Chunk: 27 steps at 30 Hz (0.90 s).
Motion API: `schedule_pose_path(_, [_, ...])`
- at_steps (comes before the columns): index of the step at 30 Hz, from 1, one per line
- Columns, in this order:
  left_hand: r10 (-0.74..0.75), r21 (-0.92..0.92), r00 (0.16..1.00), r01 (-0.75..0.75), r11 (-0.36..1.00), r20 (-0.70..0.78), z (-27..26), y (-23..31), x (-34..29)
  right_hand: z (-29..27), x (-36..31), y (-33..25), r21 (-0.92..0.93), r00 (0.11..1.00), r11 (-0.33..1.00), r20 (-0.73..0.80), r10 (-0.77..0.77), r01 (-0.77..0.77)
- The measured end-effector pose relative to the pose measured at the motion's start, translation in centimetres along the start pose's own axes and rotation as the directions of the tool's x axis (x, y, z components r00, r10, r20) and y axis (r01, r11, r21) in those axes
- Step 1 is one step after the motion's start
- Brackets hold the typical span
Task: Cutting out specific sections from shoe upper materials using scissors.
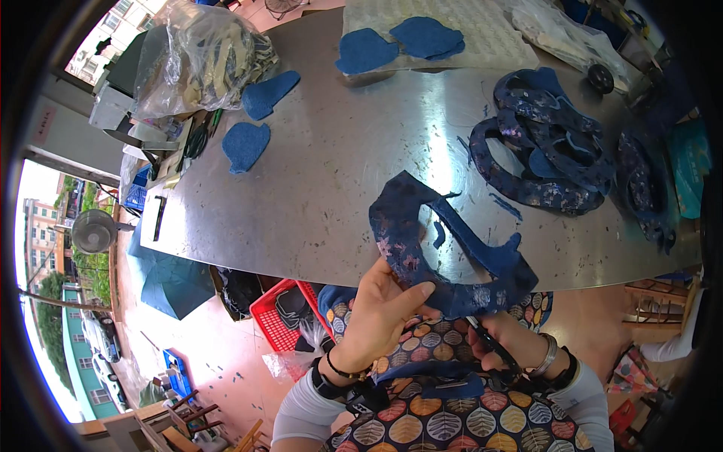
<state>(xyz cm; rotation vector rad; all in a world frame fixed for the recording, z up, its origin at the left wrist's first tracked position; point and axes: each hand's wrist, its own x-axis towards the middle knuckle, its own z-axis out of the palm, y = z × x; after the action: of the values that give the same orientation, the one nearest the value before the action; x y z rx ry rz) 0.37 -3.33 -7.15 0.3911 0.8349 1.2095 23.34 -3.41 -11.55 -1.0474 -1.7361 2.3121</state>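
My left hand (392,305) pinches the near edge of a dark blue ring-shaped fabric piece (489,294), thumb on top. The piece has pale shiny patches and an open middle, and it is held up over the table's front edge. Below its right end, my right hand (501,339) is closed round black-handled scissors (493,346); the fabric hides their blades. Loose blue fabric strips (444,371) lie across my leaf-patterned apron (444,414). A small blue scrap (439,234) shows through the ring's opening.
A metal table (301,188) fills the middle. Similar dark blue pieces (550,143) are heaped at right. Flat blue cutouts (367,51) lie far off and at left, near a clear plastic bag (199,64). A red basket (275,320) stands below the table's front edge.
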Motion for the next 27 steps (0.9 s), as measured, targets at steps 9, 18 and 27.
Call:
schedule_pose_path(9, [0.023, 0.098, 0.999, -0.026, 0.995, 0.040, -0.3, 0.3, 0.8, -0.4, -0.8, 1.6, 0.196, 0.975, 0.980, 0.211, -0.067, 0.025])
schedule_pose_path(18, [-0.073, -0.063, 0.996, 0.070, 0.996, -0.048, -0.5, 0.4, 0.6, -0.2, -1.0, 1.5, 0.191, 0.980, 0.982, 0.194, -0.035, -0.003])
schedule_pose_path(27, [-0.064, 0.012, 0.996, 0.063, 0.998, 0.067, -1.0, 0.9, 0.2, -1.0, -1.3, 2.2, 0.240, 0.956, 0.964, 0.238, -0.170, 0.111])
